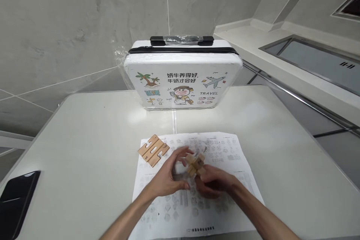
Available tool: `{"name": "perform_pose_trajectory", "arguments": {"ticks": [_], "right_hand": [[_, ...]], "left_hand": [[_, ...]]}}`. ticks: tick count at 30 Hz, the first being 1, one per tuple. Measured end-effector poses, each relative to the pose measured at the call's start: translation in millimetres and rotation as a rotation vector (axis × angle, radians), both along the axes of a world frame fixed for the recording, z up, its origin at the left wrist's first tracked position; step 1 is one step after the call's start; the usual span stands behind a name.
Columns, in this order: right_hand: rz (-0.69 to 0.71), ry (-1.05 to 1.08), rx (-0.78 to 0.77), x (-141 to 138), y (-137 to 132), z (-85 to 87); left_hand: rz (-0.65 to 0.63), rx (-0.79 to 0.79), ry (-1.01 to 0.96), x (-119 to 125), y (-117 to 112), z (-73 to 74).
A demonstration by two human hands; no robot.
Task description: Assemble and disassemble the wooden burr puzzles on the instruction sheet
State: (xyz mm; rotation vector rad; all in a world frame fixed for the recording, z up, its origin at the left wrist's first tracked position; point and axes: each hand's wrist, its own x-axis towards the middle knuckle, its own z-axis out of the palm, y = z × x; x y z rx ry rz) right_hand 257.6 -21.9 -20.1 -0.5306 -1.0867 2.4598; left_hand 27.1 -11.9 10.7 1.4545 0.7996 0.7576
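In the head view, my right hand (210, 180) is closed around a small cluster of interlocked wooden puzzle pieces (196, 164), slightly smeared by motion. Beside it my left hand (171, 174) curves with thumb and fingers spread apart and nothing between them. Both hands hover over a large printed instruction sheet (157, 217) covered with small diagrams. Several notched, numbered wooden pieces (153, 150) lie side by side at the sheet's upper left corner.
A white suitcase (157, 62) with cartoon prints, partly wrapped in clear plastic, stands at the table's back. A black phone (17, 202) rests at the left edge of the pale table (92, 150). On the right runs a counter (242, 37).
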Motion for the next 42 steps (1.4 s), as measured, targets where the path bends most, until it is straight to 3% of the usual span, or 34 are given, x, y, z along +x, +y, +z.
{"name": "perform_pose_trajectory", "arguments": {"ticks": [3, 6, 9, 13, 16, 21, 23, 28, 31, 38, 40, 42], "right_hand": [[0.251, 0.12, -0.011, -7.8, -3.0, 4.1], [0.301, 0.098, 0.013, -5.9, 0.2, 14.3], [0.15, -0.058, 0.087, 0.5, 3.5, 25.8], [-0.089, -0.309, 0.398, 1.1, 3.5, 30.5], [-0.299, -0.435, 0.603, -5.0, 1.1, 24.0], [-0.496, -0.555, 0.737, -12.6, -2.8, 8.2], [-0.513, -0.551, 0.7, -13.0, -3.7, 5.4], [-0.391, -0.318, 0.316, -9.7, -3.3, 11.2], [-0.33, -0.197, 0.219, -7.5, -1.5, 15.6], [-0.331, -0.129, 0.234, -2.8, 3.8, 16.3], [-0.363, -0.207, 0.317, 1.2, 5.2, 16.1], [-0.437, -0.371, 0.493, 5.1, 6.5, 15.9]], "left_hand": [[-0.203, -0.13, -0.129, -0.4, 0.0, 6.3], [-0.201, -0.195, -0.146, -0.3, 0.7, 9.6], [-0.073, -0.159, -0.093, 0.0, -0.1, 7.8], [0.048, -0.098, -0.042, 2.9, -3.5, 2.7], [0.136, -0.044, -0.032, 5.9, -5.2, -0.5], [0.198, 0.011, -0.007, 8.0, -5.5, -4.6], [0.214, 0.032, 0.009, 8.3, -5.4, -4.8], [0.25, 0.126, 0.069, 8.9, -4.6, -2.4], [0.234, 0.186, 0.086, 9.2, -4.0, -2.3], [0.279, 0.28, 0.083, 6.6, -4.1, -3.7], [0.332, 0.267, 0.062, 5.0, -3.6, -4.3], [0.376, 0.233, 0.035, 3.9, -3.3, -5.4]]}}
